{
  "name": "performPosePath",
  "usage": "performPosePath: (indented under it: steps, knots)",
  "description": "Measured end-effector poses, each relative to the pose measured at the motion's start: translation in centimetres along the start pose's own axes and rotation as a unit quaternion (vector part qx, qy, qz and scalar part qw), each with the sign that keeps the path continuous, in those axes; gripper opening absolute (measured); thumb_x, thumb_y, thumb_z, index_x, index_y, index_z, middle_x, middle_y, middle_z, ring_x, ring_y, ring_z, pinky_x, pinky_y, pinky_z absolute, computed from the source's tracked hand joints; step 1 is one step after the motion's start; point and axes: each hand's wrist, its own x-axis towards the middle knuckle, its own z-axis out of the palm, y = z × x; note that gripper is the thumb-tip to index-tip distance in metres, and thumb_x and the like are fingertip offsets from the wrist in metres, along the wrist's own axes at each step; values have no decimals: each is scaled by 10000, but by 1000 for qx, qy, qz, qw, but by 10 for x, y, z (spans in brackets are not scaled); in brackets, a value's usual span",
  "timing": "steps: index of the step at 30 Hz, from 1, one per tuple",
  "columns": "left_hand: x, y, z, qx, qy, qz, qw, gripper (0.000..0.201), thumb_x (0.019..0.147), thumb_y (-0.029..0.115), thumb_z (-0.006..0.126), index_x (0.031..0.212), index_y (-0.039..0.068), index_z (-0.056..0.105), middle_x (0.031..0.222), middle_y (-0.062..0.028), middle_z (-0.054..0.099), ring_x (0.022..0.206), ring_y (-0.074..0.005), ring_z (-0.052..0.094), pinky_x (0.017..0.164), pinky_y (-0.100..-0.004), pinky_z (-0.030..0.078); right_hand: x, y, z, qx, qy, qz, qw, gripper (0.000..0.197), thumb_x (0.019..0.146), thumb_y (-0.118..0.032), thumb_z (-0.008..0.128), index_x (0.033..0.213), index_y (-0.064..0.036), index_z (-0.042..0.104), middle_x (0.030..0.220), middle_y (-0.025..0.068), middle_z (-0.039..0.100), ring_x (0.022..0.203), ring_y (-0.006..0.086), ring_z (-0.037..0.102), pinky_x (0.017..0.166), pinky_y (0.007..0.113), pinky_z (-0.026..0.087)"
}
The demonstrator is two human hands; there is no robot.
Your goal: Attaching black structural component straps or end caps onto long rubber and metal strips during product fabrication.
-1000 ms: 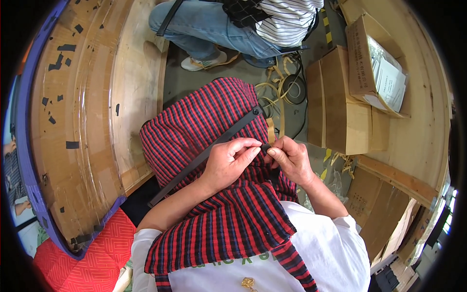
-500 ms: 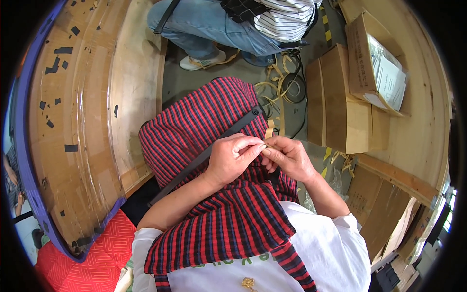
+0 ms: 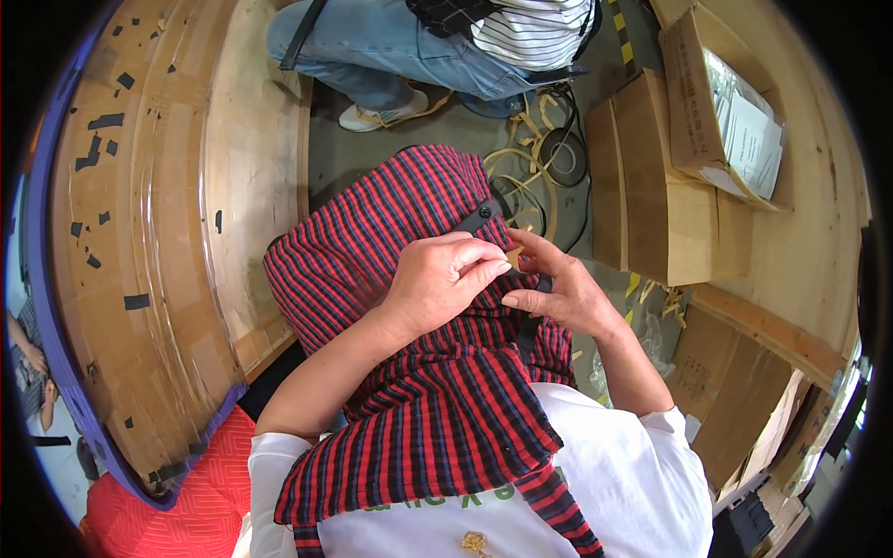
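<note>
Striped cloth [image 3: 391, 242], red and dark, draped over the lap and up to the chest; a black strip [image 3: 479, 217] runs across it, mostly covered.
Left hand [image 3: 445, 279]: fingers curled together, pinching at the cloth beside the strip.
Right hand [image 3: 558, 296]: fingers closed on a small tan piece [image 3: 513, 255], touching the left fingertips.
Progress, judged: fine work at one spot of the strip is under way, not finished.
Hidden: the pinch point, the strip's lower run, the tan piece's shape. Cardboard boxes [image 3: 651, 186] cut off at right.

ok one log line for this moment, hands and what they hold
left hand: pinching black strap | right hand: fingertips at strap | under: striped cloth
</note>
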Motion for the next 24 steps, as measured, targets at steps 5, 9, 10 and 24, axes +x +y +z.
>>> performPosePath:
  steps: [5, 9, 10, 24]
  knots:
    - [6, 3, -7, 54, -12, -53, 997, 130, 803, 114, 597, 884, 17, 629, 706, -53, 575, 599, -71, 514, 545, -206, 418, 2, -1, -8, 200, -87, 188, 958, 211, 829, -206, 586, 932, -22, 577, 670, 3, 560, 560, 44, 509, 466, 186, 427]
    - [11, -7, -4, 59, 91, -12, 994, 196, 859, 148, 522, 1005, 43, 600, 652, -23, 514, 582, -77, 478, 556, -211, 406, 9, -9, -12, 173, -63, 211, 960, 237, 865, -228, 532, 748, -28, 587, 571, -29, 513, 505, 21, 459, 433, 169, 379]
    - [11, -9, -5, 59, 90, -13, 994, 196, 859, 148, 522, 1005, 43, 600, 652, -23, 514, 582, -77, 478, 556, -211, 406, 10, -9, -13, 165, -61, 210, 962, 238, 868, -230, 528, 756, -29, 589, 576, -28, 514, 506, 21, 456, 430, 169, 372]
    - [1, -10, -37, -567, -10, -285, 773, 266, 771, 32, 408, 1016, -14, 499, 827, -87, 580, 672, -112, 518, 539, -197, 397, -2, -21, -12, 160, -101, 200, 961, 185, 877, -192, 510, 797, -38, 575, 594, -28, 535, 512, 24, 483, 424, 179, 386]
